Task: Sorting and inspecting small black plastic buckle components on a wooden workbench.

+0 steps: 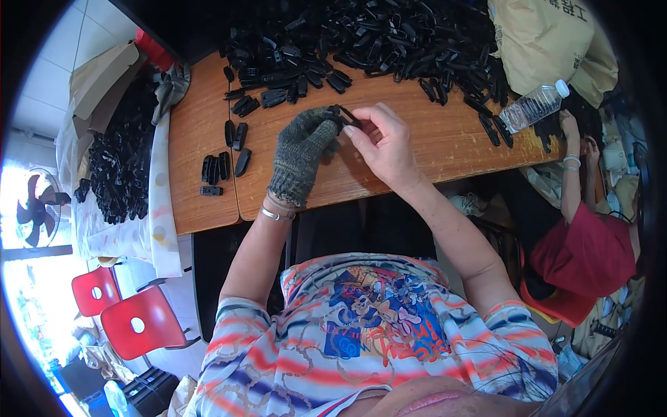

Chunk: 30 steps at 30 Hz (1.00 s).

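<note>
A: Hands first?
B: Left hand, in a dark grey-green knitted glove: grasped a slim black plastic piece. Right hand, bare: pinched the same piece's other side. Location: raised above the brown wood-grain tabletop.

A: Step in hand?
B: Apparently two-handed fitting or checking of one piece; fingers hid the detail. The next move seemed to call for a steady gloved hold and fine bare-fingertip work.

A: Nearby stock?
B: A small group of loose black plastic pieces, left of the glove; a large heap of black plastic pieces, far side.

A: Containers?
B: One tan sack with dark print, contents hidden. One clear plastic bottle with white cap, lying tilted, contents uncertain. One open brown cardboard box, left, apparently plastic-lined, with many black pieces.
</note>
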### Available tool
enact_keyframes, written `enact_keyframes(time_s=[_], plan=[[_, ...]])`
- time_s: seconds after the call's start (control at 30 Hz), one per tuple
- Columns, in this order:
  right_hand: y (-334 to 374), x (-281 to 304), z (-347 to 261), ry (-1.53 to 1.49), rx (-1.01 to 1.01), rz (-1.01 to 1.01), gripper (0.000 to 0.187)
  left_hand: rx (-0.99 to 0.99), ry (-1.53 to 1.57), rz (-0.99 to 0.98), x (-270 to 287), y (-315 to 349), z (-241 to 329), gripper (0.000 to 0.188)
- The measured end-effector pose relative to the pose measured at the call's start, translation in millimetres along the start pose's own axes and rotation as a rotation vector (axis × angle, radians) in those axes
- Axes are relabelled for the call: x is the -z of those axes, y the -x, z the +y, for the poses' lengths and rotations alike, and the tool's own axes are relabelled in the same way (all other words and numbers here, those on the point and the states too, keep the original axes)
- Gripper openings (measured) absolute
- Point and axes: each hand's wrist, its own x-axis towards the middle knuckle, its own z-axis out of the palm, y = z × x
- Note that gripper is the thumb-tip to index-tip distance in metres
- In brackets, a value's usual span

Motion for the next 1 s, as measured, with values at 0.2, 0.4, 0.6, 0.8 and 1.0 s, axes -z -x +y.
enact_keyframes(time_s=[0.2, 0.4, 0.6, 0.8, 1.0], plan=[[5, -3, 0, 0.095, 0.034, 0.034, 0.020, 0.015, 0.024, 0.031, -4, 1, -7, 0.026], [5, -4, 1, 0.012, 0.030, 0.076, 0.020, 0.002, 0.107, 0.017, -6, -2, -10, 0.027], [6, -3, 3, 0.086, 0.060, 0.064, 0.022, -0.006, 0.063, 0.033, -8, -1, -8, 0.030], [10, -4, 3, 0.106, 0.010, 0.005, 0.021, -0.007, -0.009, -0.005, -9, 3, -10, 0.034], [20, -11, 1, 0.350, 0.250, 0.065, 0.030, -0.220, -0.244, 0.056, -17, 7, -17, 0.028]])
